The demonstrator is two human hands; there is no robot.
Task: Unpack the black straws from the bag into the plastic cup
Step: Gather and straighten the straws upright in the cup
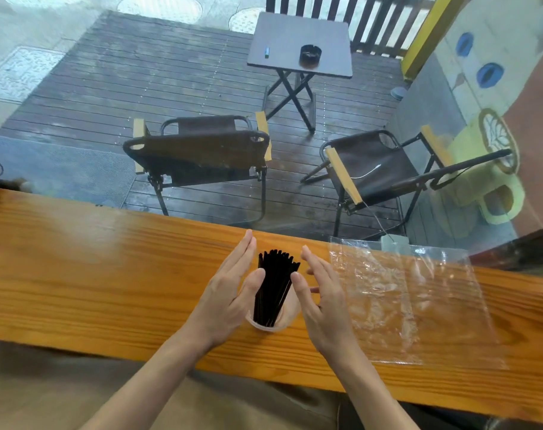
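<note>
Plastic cup standing on the bench, near the front edge, holding a bundle of black straws that leans slightly away and fans out at the top. Clear bag lying flat and crumpled on the bench just right of the cup, with no straws visible inside it.

Left hand and right hand flanking the straws, palms turned toward each other. Fingers of both straight and held together rather than curled; left thumb close against the bundle's left side, right thumb close to its right side, though actual contact hard to confirm. Nothing pinched or gripped by either hand.

Bench of glossy orange-brown wood with strong grain, running from left to right across the scene. Beyond its far edge, through glass, a dark wet plank deck. Two folding chairs with dark fabric seats and pale wooden armrests, one left of centre and one to the right. Farther off, a small dark folding table carrying a black ashtray and a small blue lighter. Dark railing behind that table. At far right, a painted wall showing a yellow-green mug.
</note>
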